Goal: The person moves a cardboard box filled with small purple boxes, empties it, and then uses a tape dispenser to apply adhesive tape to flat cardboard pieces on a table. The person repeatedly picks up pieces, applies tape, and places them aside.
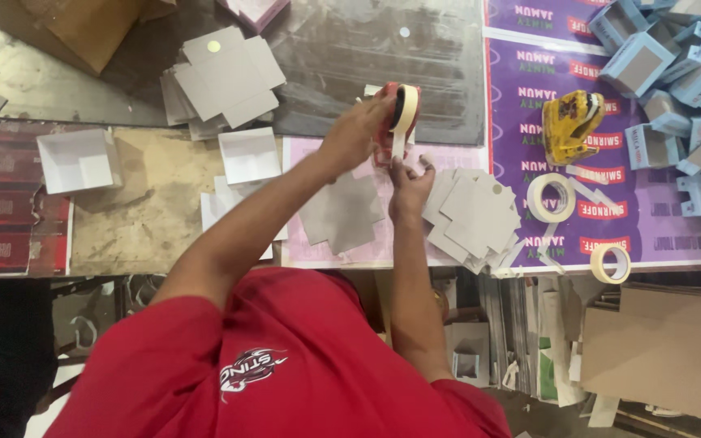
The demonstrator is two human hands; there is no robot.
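Observation:
My left hand grips a red tape dispenser that carries a cream masking tape roll, held up above a pink sheet on the table. Just below it, my right hand pinches the loose end of the tape strip hanging from the roll. To the right of that hand lies a pile of grey die-cut card blanks. One more grey blank lies under my left forearm.
A yellow tape dispenser and two loose tape rolls lie on a purple printed sheet. Blue boxes are heaped at the far right. White open trays and more grey blanks lie to the left.

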